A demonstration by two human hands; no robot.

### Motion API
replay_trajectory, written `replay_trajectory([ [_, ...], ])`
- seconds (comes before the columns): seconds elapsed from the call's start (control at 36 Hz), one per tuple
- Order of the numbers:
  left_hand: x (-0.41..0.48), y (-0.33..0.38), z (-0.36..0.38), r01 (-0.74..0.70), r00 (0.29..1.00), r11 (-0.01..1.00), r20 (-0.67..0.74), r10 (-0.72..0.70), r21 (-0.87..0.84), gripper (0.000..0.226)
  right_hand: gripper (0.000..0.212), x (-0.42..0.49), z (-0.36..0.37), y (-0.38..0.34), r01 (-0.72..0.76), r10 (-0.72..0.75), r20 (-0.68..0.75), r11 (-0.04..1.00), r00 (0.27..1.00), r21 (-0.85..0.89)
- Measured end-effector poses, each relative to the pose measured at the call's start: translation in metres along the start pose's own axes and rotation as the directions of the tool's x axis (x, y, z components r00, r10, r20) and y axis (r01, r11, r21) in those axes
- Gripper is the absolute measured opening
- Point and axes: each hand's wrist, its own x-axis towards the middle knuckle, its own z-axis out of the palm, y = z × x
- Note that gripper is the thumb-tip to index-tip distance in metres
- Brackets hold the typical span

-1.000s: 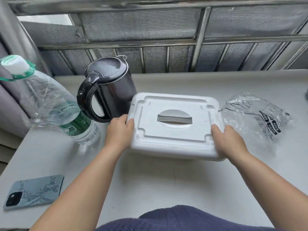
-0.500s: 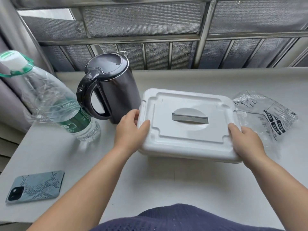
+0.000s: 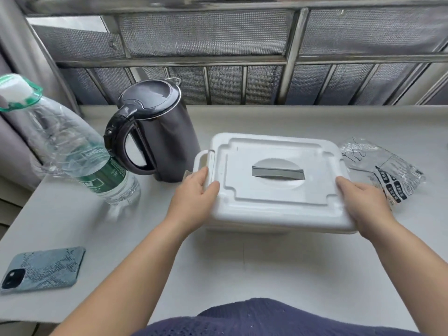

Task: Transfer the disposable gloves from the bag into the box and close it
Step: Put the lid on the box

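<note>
Left hand [image 3: 194,197] shifted along box [image 3: 278,202] (long axis left-right, seemingly lidded).

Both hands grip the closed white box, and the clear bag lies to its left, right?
Not quite: the head view shows the bag lying right of the box, beside the right hand. The left hand grips the box too.

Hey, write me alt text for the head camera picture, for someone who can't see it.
The left hand and right hand grip the side edges of the white lid on a plastic storage box on a pale table. A clear printed bag lies right of it; a dark electric kettle, water bottle and phone sit to its left.
</note>
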Motion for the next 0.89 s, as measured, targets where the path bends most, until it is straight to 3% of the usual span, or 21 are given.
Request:
replay_trajectory([
  [0.11, 0.002, -0.016, -0.012, 0.037, 0.991, 0.999, -0.126, -0.041, -0.033, 0.032, 0.038, -0.008, 0.014, -0.006, 0.096, -0.096, 0.012, 0.995, 0.995, 0.0],
  [0.19, 0.001, -0.028, -0.021, 0.105, 0.986, 0.994, -0.132, -0.105, -0.004, 0.035, 0.035, -0.018, 0.029, -0.014, 0.163, -0.159, 0.049, 0.982, 0.986, -0.098],
  [0.31, 0.002, -0.034, -0.021, 0.174, 0.969, 0.984, -0.169, -0.179, -0.044, 0.046, 0.042, -0.018, 0.041, -0.017, 0.117, -0.102, 0.099, 0.98, 0.99, -0.16],
  [0.47, 0.008, -0.034, -0.018, 0.127, 0.978, 0.991, -0.171, -0.121, 0.028, 0.035, 0.065, -0.017, 0.036, -0.009, 0.016, -0.03, 0.126, 0.994, 0.992, 0.104],
  [0.61, 0.009, -0.039, -0.019, 0.134, 0.978, 0.991, -0.162, -0.135, -0.013, 0.044, 0.034, -0.014, 0.036, -0.005, -0.012, -0.033, 0.246, 0.984, 0.969, 0.179],
  [0.89, 0.02, -0.038, -0.025, 0.134, 0.979, 0.972, -0.128, -0.161, -0.195, 0.033, 0.02, -0.007, 0.029, -0.007, -0.221, 0.001, 0.468, 0.883, 0.883, 0.414],
])
